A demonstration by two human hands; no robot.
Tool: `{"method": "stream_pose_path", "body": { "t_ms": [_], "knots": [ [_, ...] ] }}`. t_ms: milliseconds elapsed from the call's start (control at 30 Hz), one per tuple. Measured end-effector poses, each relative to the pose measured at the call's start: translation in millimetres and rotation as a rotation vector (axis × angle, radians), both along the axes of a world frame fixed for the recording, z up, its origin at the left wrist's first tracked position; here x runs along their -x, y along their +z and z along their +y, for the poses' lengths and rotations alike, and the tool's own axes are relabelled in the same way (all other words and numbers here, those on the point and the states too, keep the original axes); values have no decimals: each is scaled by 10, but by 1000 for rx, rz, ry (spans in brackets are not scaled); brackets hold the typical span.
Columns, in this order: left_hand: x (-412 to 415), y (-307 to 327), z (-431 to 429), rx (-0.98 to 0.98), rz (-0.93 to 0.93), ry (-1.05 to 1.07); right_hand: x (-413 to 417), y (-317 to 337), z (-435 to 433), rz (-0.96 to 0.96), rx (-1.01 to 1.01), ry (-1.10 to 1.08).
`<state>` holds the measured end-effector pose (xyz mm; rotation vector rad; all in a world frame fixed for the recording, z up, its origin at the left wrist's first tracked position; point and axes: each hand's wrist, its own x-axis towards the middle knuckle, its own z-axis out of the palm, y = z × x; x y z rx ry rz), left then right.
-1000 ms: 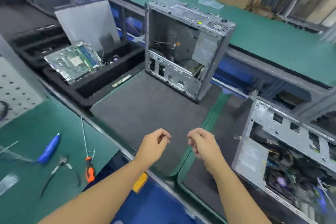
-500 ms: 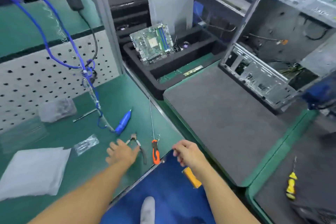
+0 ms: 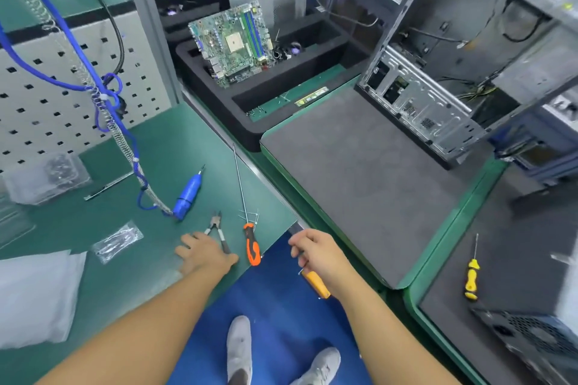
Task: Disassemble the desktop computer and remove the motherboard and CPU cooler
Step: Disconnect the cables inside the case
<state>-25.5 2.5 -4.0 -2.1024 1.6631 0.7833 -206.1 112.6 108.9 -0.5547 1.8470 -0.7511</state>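
The green motherboard lies tilted in a black foam tray at the back. An emptied grey computer case stands open on the grey mat, loose cables inside. My left hand rests flat on the green bench, its fingers touching the handles of small pliers. An orange-handled screwdriver lies just right of it. My right hand hovers at the bench edge with loosely curled fingers and nothing visible in them.
A blue electric screwdriver on a blue cable lies on the bench before a pegboard. Plastic bags lie at the left. A yellow screwdriver and another case are on the right mat. An orange piece sits at the bench edge.
The view swung from the case and mat left and down to the tool bench. My left hand went from hovering to resting on the bench by the pliers; my right hand stayed at the bench edge.
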Motion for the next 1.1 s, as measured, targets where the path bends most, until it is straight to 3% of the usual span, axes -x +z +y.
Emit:
{"method": "stream_pose_path", "body": {
  "t_ms": [100, 200, 300, 433, 600, 767, 967, 1100],
  "knots": [
    [59, 266, -91, -123, 217, 116, 30, -5, 48, -15, 18, -17],
    [210, 671, -154, -338, 829, 390, 95, 36, 81, -81, 82, -67],
    [555, 1129, -75, -551, 1208, 244, 216, 107, 136, -386, 166, -118],
    [1205, 1548, 182, -661, 1468, -114, 506, 315, 338, -607, 388, -131],
    [2054, 1887, 643, -654, 1460, -487, 1027, 704, 959, -495, 679, -313],
    [2920, 2286, 1413, -449, 1281, -755, 1516, 1101, 1653, -434, 906, -539],
    [3766, 2728, 2376, -154, 955, -1276, 2112, 1303, 2611, -506, 1085, -823],
    [4323, 2763, 2929, -206, 1063, -1212, 2546, 1361, 3379, -474, 1135, -881]
  ]
}}
